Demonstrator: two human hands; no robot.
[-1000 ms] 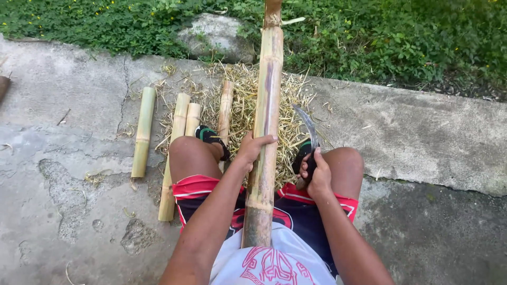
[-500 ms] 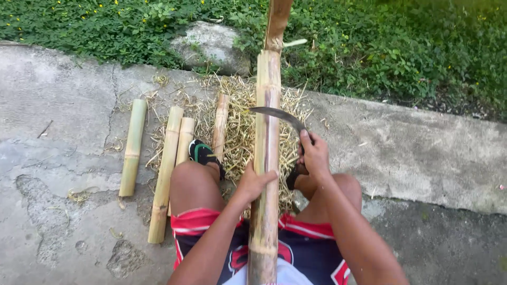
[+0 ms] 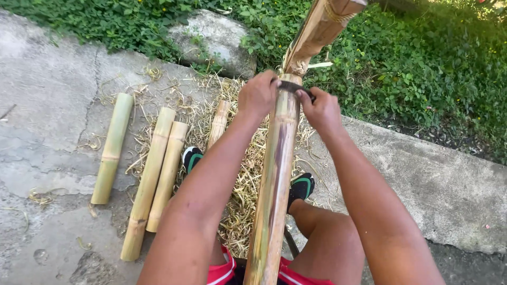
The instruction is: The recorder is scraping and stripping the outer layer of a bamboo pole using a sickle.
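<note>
A long bamboo pole (image 3: 274,179) runs from between my knees up to a wooden post (image 3: 317,31) at the top. A curved dark blade (image 3: 289,85) lies across the pole near its upper end. My left hand (image 3: 257,95) grips the blade's left end and my right hand (image 3: 321,108) grips its right end, one on each side of the pole. Both arms are stretched forward. My feet in black sandals (image 3: 191,157) (image 3: 302,186) rest on a heap of dry bamboo shavings (image 3: 240,174).
Several cut bamboo lengths (image 3: 112,148) (image 3: 150,179) (image 3: 219,122) lie on the cracked concrete slab (image 3: 47,105) to the left. A grey rock (image 3: 214,37) sits at the slab's far edge. Green plants (image 3: 412,68) cover the ground beyond.
My left hand left the middle of the pole and went up to the blade. Both hands now hold the blade across the pole, higher up than before. The camera has leaned forward.
</note>
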